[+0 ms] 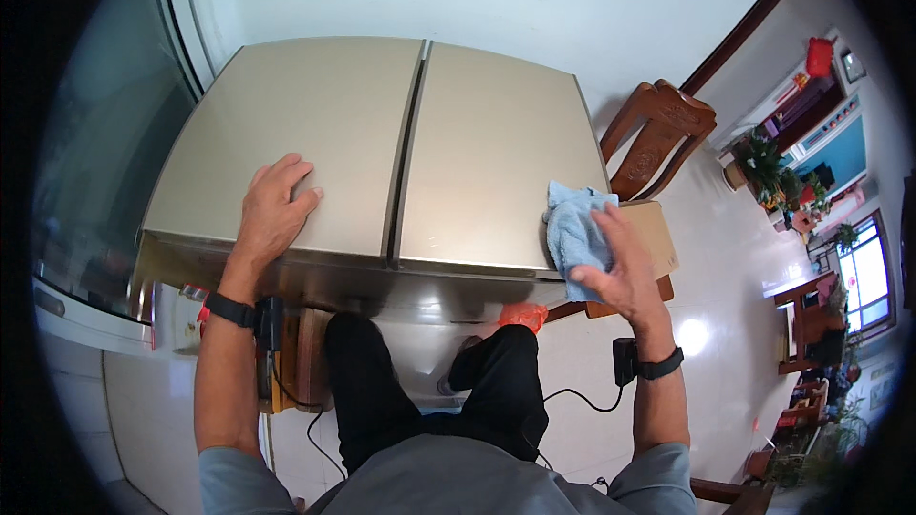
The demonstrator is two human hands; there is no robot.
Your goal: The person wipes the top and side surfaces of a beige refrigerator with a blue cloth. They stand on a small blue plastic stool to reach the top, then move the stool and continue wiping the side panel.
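Note:
Before me is a gold-coloured metal appliance with two large smooth panels, parted by a dark gap. On the left panel my left hand rests with its fingers apart, holding nothing. A light blue cloth lies bunched at the near right corner of the right panel and hangs over its edge. My right hand is at the cloth's right side, slightly blurred, with thumb and fingers spread. Its thumb overlaps the cloth, but whether it grips it cannot be seen.
To the right stands a carved wooden chair with a cardboard box at its seat. A red plastic bag shows below the appliance's near edge. Cables hang from both wrist devices. At the left is a glass door.

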